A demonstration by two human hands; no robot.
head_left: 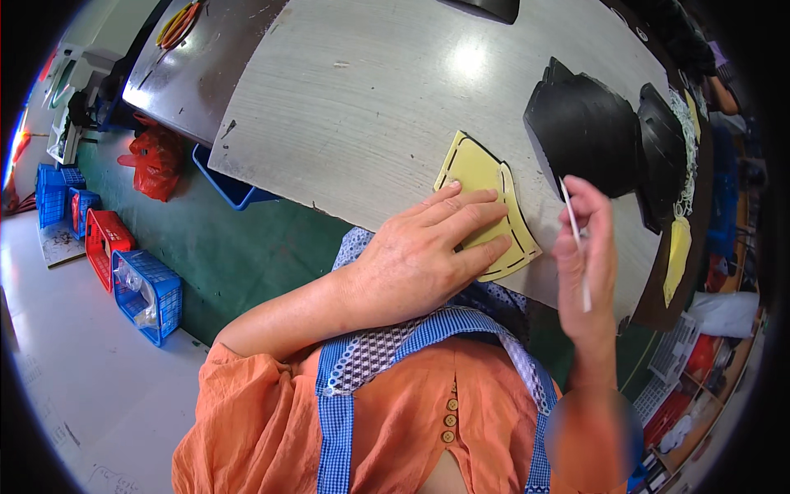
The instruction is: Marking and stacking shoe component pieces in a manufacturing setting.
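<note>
My left hand (436,247) lies flat, fingers spread, on a yellow pattern template (517,247) at the table's near edge. Dark dashed lines run along the template's sides, and a thin black edge shows at its upper right and right rim. My palm and fingers hide much of its middle. Just right of the template, my right hand (588,255) is raised and closed around a slim white pen (573,216), whose tip points up and away from me. The pen appears apart from the template. Beyond my right hand lies a stack of black cut pieces (583,132).
More black pieces (661,156) lie at the table's right side, beside a yellow strip (677,259) and whitish threads (685,123). A dark curved object (490,6) sits at the far edge. Left of the table are a blue bin (234,188), a red bag (156,160) and several plastic baskets (156,298).
</note>
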